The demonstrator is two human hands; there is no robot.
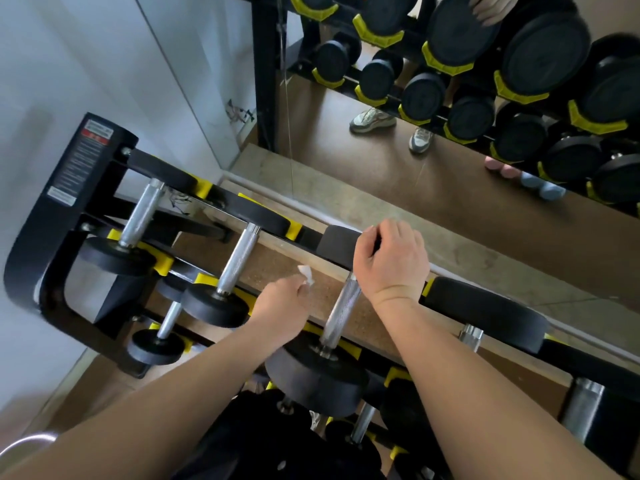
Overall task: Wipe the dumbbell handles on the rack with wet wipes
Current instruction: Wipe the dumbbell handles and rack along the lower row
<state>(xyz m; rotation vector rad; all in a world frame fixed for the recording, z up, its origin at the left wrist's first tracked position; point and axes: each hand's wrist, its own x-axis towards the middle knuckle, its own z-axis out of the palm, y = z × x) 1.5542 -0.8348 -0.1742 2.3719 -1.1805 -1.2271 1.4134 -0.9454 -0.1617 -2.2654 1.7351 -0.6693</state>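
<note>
Pinching one wipe (pixel 306 274), left hand (pixel 282 306)

No legible text anywhere. Only printed matter is on the rack side frame (pixel 52 216), far left: a tall black warning label (pixel 83 161) with a white header box, a red band (pixel 98 137) under it and blocks of fine white print, all too small and blurred to read. Below it a small grey sticker (pixel 61 196), lettering also unreadable. Language can't be told.
</note>
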